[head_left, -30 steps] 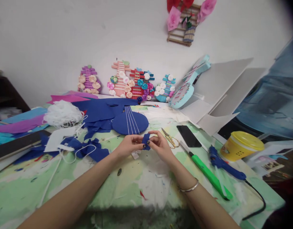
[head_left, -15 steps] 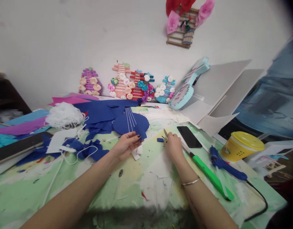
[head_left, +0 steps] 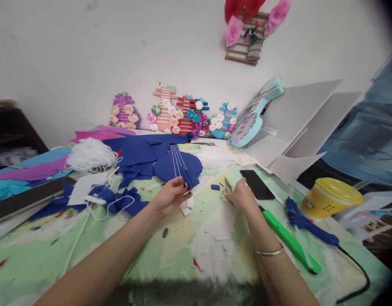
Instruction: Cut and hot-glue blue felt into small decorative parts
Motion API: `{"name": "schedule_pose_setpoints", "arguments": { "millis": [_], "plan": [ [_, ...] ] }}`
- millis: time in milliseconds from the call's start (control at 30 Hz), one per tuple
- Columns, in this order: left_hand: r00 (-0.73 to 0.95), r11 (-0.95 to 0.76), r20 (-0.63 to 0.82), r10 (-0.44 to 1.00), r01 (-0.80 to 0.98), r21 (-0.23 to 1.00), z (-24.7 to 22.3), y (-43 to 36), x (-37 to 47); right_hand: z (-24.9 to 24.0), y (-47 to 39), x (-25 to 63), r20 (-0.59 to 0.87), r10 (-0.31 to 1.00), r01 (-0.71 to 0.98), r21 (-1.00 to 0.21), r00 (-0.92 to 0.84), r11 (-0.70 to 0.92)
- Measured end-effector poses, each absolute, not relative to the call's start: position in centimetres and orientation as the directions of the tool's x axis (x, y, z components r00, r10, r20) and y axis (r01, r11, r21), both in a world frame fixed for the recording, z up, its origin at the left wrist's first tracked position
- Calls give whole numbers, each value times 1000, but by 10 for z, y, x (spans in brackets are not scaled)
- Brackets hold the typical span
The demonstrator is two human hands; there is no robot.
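My left hand (head_left: 173,194) pinches the lower edge of a blue lute-shaped cutout (head_left: 180,163) between thumb and fingers. Thin white strings run down its rounded face, and its edge by my fingers looks folded. Below the fingertips lie small white scraps (head_left: 186,207). To the right, my right hand (head_left: 241,194) is low over the table, fingers curled at the handle end of small gold-coloured scissors (head_left: 227,187). Its palm hides part of the grip. A short blue block (head_left: 215,187) lies just left of the scissors.
Right of my hand lie a black phone (head_left: 257,184), a green cutter (head_left: 291,240), a blue glue gun (head_left: 311,223) and a yellow tub (head_left: 333,197). White string (head_left: 92,156), a white mask-like piece (head_left: 87,187) and blue sheets (head_left: 135,155) lie left. Decorated lutes (head_left: 186,114) lean on the wall.
My right hand has shifted slightly right, and more of the scissors and blue block shows. My left hand keeps its pinch on the blue cutout. The whole view has moved a little.
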State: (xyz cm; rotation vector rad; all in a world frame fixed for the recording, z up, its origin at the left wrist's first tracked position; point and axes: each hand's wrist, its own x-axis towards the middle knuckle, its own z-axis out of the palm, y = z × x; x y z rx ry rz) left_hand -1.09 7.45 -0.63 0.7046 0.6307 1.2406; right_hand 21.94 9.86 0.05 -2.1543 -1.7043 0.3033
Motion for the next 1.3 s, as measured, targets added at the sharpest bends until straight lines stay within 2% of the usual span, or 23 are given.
{"name": "schedule_pose_setpoints", "arguments": {
  "millis": [67, 133, 200, 267, 300, 367, 500, 733, 1300],
  "plan": [
    [207, 153, -25, 978, -628, 763, -6, 75, -11, 2, 99, 226, 22, 965, 864, -450, 263, -225],
    [201, 135, -4, 980, -645, 752, -6, 75, -11, 2, 96, 229, 51, 973, 837, -522, 224, -166],
    [191, 124, 10, 981, -672, 730, -6, 76, -12, 2, 91, 224, 139, 982, 729, -684, 129, 1],
    [175, 110, 18, 984, -697, 709, -6, 77, -14, 2, 81, 213, 253, 967, 512, -829, -13, 224],
    [166, 103, 21, 986, -702, 704, -6, 78, -15, 1, 76, 206, 301, 950, 402, -862, -81, 307],
    [149, 87, 27, 988, -703, 706, -6, 79, -16, 0, 65, 192, 348, 919, 292, -873, -185, 390],
    [112, 50, 42, 993, -711, 701, -6, 80, -17, -5, 52, 176, 291, 905, 327, -861, -311, 390],
    [109, 55, 34, 993, -720, 692, -3, 77, -14, -9, 48, 173, 224, 872, 295, -880, -434, 373],
    [173, 69, 67, 983, -677, 733, -5, 70, 0, -12, 43, 157, 260, 890, 226, -906, -375, 359]
  ]
}}
